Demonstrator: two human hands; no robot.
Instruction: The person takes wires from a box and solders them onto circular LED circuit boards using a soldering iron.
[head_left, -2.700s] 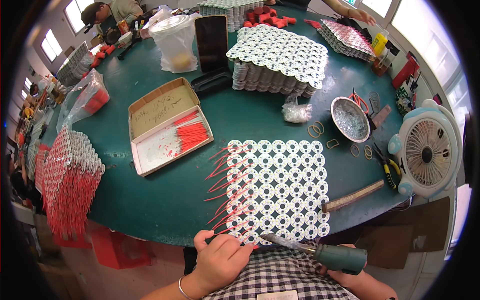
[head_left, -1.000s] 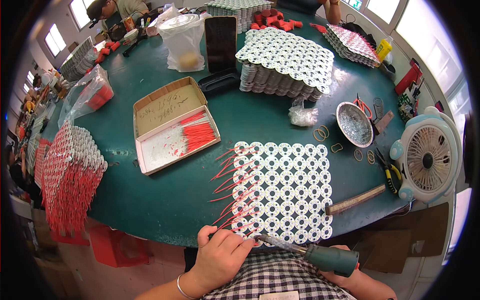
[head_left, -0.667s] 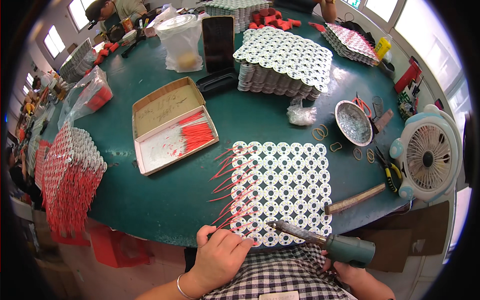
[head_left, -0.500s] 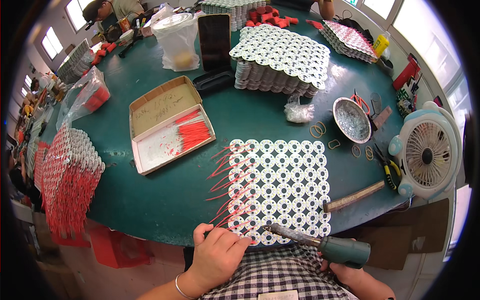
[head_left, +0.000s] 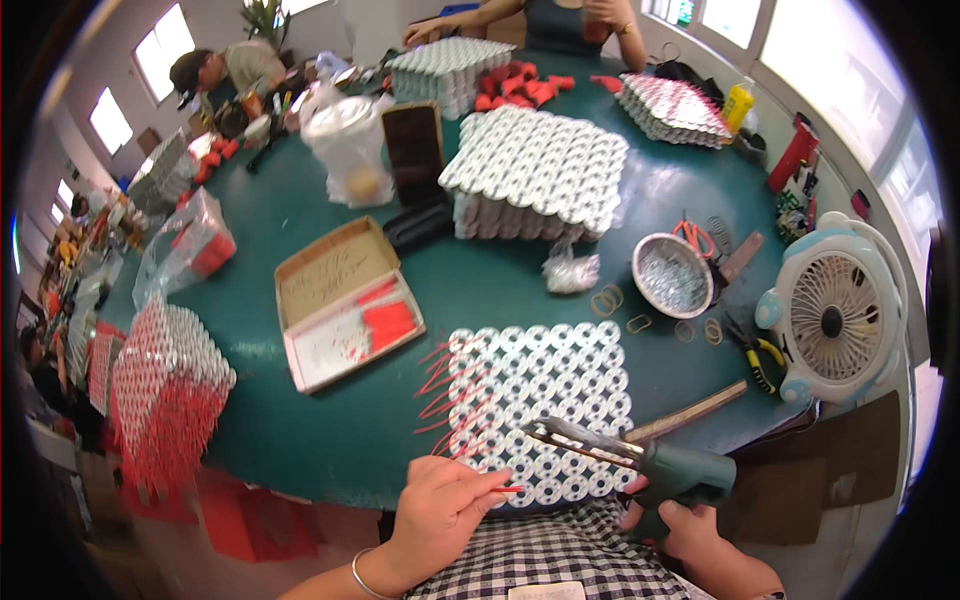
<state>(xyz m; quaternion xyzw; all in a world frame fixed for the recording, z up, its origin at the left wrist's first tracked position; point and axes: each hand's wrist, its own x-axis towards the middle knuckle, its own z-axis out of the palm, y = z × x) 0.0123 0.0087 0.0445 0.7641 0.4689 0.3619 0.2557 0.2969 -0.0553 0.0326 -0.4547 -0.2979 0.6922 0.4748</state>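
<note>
A panel of small round white circuit boards (head_left: 590, 381) lies at the near edge of the table, with thin red wires (head_left: 432, 405) sticking out from its left columns. My left hand (head_left: 438, 515) is at the panel's near left corner, thumb and forefinger pinching a short red wire (head_left: 509, 489). In my right hand (head_left: 692, 530) is a green soldering gun (head_left: 690, 474), gripped by its handle. Its long metal tip points left and hovers over the near part of the panel. Left of the panel, an open cardboard box (head_left: 300, 366) holds a bundle of red wires (head_left: 388, 325).
Beyond the panel stand a stack of board panels (head_left: 540, 165) and a metal bowl (head_left: 672, 275). A wooden stick (head_left: 690, 410), pliers (head_left: 758, 358) and a fan (head_left: 832, 320) are at the right. Wired boards (head_left: 170, 390) hang over the left edge. Two people sit across the table.
The view has tilted up, so the table sits lower in the picture. The soldering gun's tip has moved farther over the panel. My left fingers now show a short red wire pinched between them.
</note>
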